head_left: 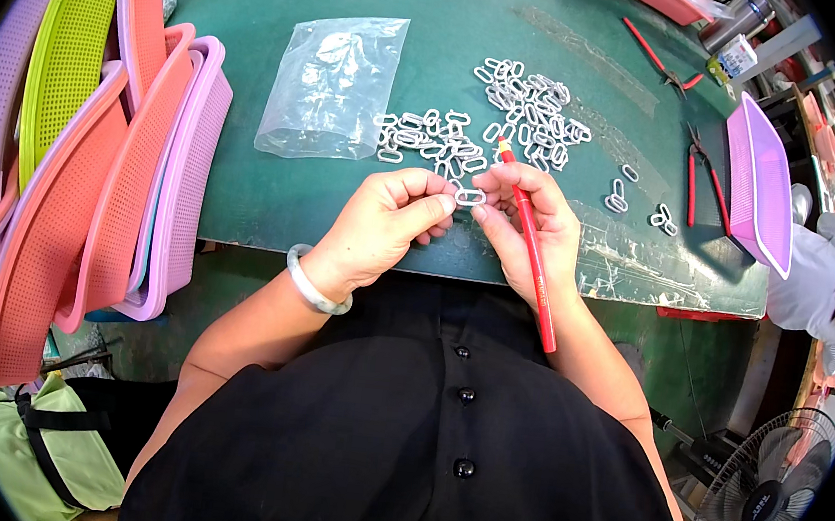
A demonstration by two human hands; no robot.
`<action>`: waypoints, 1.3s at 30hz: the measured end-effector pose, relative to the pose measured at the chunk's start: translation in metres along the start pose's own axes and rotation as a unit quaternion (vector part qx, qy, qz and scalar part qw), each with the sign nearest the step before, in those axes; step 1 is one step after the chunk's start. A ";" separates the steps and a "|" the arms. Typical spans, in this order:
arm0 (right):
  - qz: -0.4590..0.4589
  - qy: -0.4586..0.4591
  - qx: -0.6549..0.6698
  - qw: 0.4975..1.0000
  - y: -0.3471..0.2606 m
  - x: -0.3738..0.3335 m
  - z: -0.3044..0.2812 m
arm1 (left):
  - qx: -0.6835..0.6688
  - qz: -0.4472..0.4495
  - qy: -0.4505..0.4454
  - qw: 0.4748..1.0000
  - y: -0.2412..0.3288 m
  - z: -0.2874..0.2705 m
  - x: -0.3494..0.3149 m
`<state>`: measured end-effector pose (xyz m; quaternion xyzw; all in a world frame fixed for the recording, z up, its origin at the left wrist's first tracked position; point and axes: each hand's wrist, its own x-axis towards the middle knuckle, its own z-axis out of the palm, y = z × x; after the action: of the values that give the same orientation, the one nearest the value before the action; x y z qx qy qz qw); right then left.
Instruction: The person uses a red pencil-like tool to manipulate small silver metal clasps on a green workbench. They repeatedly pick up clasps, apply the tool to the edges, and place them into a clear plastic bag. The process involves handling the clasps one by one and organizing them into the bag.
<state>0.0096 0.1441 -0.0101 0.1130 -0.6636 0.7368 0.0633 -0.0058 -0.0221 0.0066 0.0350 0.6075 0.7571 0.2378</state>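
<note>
An oval metal link (470,197) is held level between both hands, near the front edge of the table. My left hand (397,213), with a pale bangle on its wrist, pinches the link's left end between thumb and fingers. The thumb and fingers of my right hand (532,221) are closed at its right end. That hand also carries a red pencil (532,257) slanting across the palm, its yellowish tip pointing away from me. Just beyond the hands lie a left pile of similar links (434,140) and a larger right pile (542,112).
A clear plastic bag (329,86) lies on the green table (440,22). A few loose links (617,195) sit to the right, near red-handled pliers (708,183) and a purple basket (762,183). Stacked plastic baskets (133,183) crowd the left. A fan (764,505) stands at lower right.
</note>
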 end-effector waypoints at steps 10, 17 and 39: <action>-0.013 -0.006 -0.009 1.000 0.001 -0.001 0.001 | -0.007 0.001 0.001 1.000 -0.002 -0.001 0.000; -0.003 -0.009 0.005 1.000 -0.002 0.000 0.001 | -0.012 0.007 0.011 1.000 -0.001 -0.001 0.000; 0.019 -0.016 0.033 0.999 -0.002 0.001 -0.002 | -0.010 0.007 0.028 1.000 0.001 0.002 0.000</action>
<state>0.0092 0.1460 -0.0079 0.1139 -0.6420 0.7574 0.0348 -0.0056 -0.0204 0.0080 0.0154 0.6063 0.7653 0.2156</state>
